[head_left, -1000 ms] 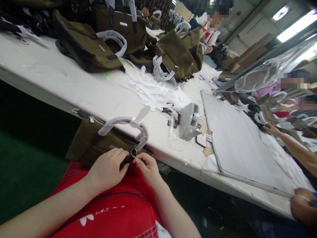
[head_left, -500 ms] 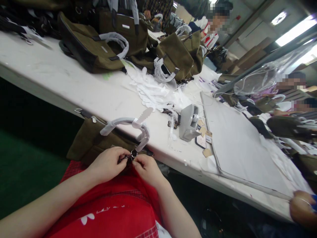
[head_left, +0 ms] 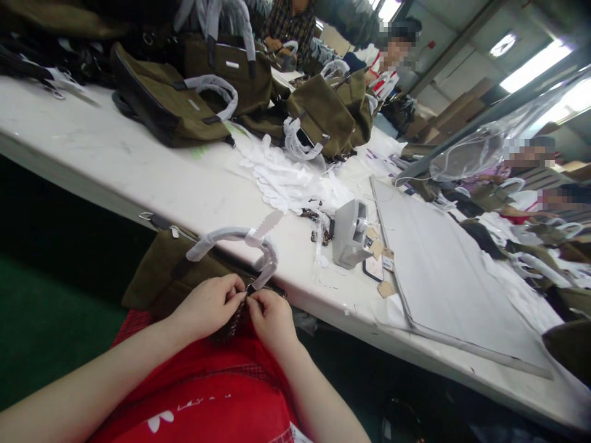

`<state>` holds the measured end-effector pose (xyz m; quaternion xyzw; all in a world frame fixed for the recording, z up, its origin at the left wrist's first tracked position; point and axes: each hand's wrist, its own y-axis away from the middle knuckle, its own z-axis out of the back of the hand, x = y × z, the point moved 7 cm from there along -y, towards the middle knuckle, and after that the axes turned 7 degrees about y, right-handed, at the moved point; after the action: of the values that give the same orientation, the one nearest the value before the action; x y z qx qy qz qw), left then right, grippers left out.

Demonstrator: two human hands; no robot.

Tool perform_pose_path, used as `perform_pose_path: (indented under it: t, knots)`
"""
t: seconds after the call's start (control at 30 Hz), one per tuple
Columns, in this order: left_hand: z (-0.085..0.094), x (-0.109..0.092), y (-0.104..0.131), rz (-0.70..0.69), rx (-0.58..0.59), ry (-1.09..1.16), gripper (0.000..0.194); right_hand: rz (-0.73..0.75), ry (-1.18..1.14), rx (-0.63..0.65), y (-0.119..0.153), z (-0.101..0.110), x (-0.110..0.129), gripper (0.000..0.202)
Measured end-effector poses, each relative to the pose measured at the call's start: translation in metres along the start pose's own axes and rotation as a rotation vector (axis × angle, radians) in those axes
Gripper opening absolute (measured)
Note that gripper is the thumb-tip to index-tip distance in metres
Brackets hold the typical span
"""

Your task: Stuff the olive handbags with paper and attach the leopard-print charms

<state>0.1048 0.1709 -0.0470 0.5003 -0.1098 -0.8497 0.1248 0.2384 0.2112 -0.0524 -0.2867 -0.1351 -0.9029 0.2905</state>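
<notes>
An olive bag (head_left: 159, 274) leans against the table's front edge, close to my body. Its handle (head_left: 221, 235) is wrapped in pale film and arches above my hands. My left hand (head_left: 215, 301) is closed in a pinch at the handle's base, with a dark braided chain (head_left: 234, 323) hanging beneath its fingers. Fingertips nearly touching it, my right hand (head_left: 272, 314) pinches something at the same spot, too small to make out.
On the white table (head_left: 184, 191) are white strips (head_left: 281, 178), a grey tape dispenser (head_left: 351, 234), a phone (head_left: 373, 269) and tan tags (head_left: 386, 289). More olive bags (head_left: 170, 104) stand behind. A person (head_left: 397, 46) is at the far side.
My left fingers have shifted slightly at the handle's base, and the metal ring there is now mostly covered. More of the braided chain shows below them. The far-right hand has left the view.
</notes>
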Motion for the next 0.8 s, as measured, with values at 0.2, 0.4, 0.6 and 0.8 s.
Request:
perform_pose_path:
  t: [0.2,0.4,0.6,0.8]
  knots:
    - [0.007,-0.008,-0.002,-0.143,-0.167,0.082,0.018,-0.044,-0.062,-0.075,0.006,0.007,-0.010,0.005]
    - [0.010,0.009,-0.005,0.032,-0.179,0.600,0.027,0.008,0.043,-0.122,0.008,0.011,-0.009,0.012]
    - [0.013,0.005,-0.002,-0.019,-0.125,0.105,0.024,0.025,0.262,-0.045,0.008,0.003,-0.006,0.025]
    - [0.003,-0.001,0.003,-0.017,-0.005,-0.210,0.028,0.032,0.284,-0.035,0.007,0.002,-0.007,0.023]
